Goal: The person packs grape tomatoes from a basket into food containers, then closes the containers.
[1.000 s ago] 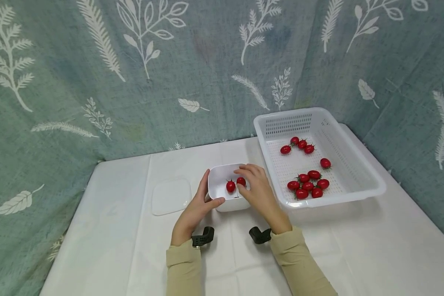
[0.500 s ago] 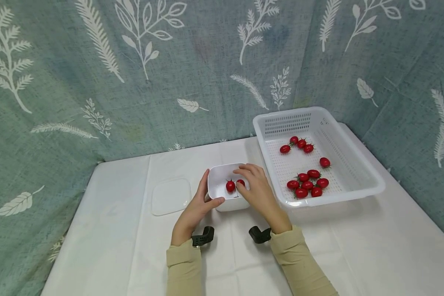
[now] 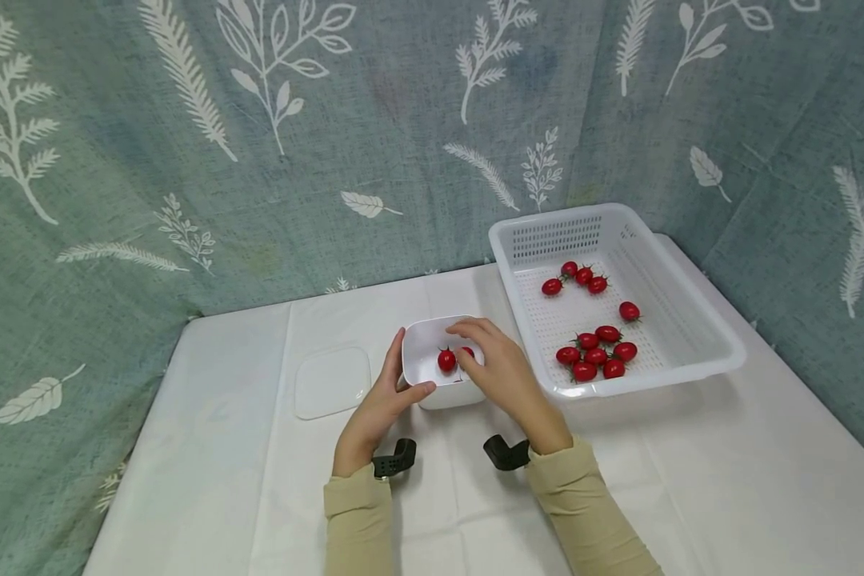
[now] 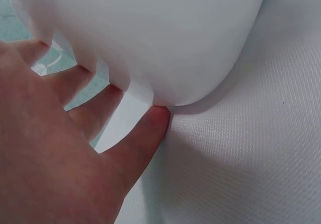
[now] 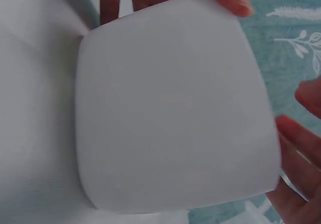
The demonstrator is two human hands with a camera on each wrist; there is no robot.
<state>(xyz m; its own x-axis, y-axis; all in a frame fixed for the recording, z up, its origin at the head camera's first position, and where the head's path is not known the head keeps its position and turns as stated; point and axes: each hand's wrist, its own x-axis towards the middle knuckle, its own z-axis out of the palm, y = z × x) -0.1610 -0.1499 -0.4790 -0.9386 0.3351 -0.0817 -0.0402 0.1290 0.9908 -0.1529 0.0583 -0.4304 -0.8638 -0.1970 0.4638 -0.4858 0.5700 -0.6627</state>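
A small square white container point(image 3: 450, 397) stands on the table with two cherry tomatoes inside, one tomato point(image 3: 446, 361) in plain sight and a second tomato point(image 3: 470, 351) mostly covered by the right thumb. My left hand point(image 3: 378, 408) grips the container's left side, thumb over the near rim. In the left wrist view the fingertips press along the outer wall. My right hand point(image 3: 507, 372) reaches over the right rim, thumb and fingers spread apart around the second tomato. The right wrist view shows the container's outer side point(image 5: 175, 108) and the thumb apart from the other fingers.
A large white perforated basket point(image 3: 668, 280) with several cherry tomatoes point(image 3: 596, 356) stands at the right, close to the container. A flat clear lid point(image 3: 331, 382) lies on the white table left of the left hand. Behind the table hangs a leaf-patterned curtain point(image 3: 389, 120).
The right thumb now covers more of the second tomato than a second ago. The left hand keeps its grip on the container. The whole head view has shifted slightly.
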